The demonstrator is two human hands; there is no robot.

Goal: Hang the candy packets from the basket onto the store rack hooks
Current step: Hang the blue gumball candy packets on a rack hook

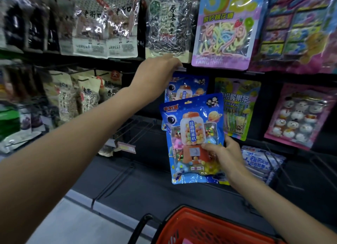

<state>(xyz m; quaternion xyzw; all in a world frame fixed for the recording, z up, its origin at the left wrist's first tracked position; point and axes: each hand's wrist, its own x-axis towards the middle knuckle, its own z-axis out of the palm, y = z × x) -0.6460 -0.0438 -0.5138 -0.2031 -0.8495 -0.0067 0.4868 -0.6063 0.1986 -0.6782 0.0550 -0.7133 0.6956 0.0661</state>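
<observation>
Right hand (223,156) has its grip clamped on the blue candy packet (193,134), thumb across the front, holding it upright and overlapping a matching hung packet (182,88) on the rack. Left hand (156,74) is up at the hook tag (182,68); can't tell if that grip is pinching. Red basket (197,231) sits below

"Dim?"
"Mostly. The black metal store rack (156,185) is murky, with white glare on the clear crinkled plastic seed bags (105,25) at eleven o'clock."
"Sharp?"
"The blue glossy gumball-print candy packet (193,138) at centre is crisp. Nine o'clock smears badly, and the edges bow."
</observation>
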